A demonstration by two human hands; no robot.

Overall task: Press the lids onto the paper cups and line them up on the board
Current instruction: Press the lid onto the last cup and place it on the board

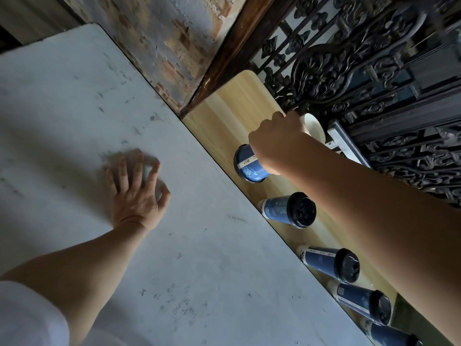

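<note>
A light wooden board (pixel 237 103) lies along the right edge of the grey table (pixel 74 108). Several blue paper cups with black lids stand in a row on it: one (pixel 287 209), another (pixel 329 264), a third (pixel 361 303), and one more at the frame's bottom edge. A further blue cup (pixel 249 166) stands beyond them, its top hidden by my wrist. My right hand (pixel 274 136) reaches past it with curled fingers around an open cup with a white inside (pixel 314 128). My left hand (pixel 136 188) rests on the grey table with its fingers spread.
A dark carved wooden screen (pixel 374 71) runs close behind the board on the right. A brick wall (pixel 169 46) and a dark wooden post (pixel 229 46) stand at the far end. A pale metal bar (pixel 346 143) lies beside the open cup.
</note>
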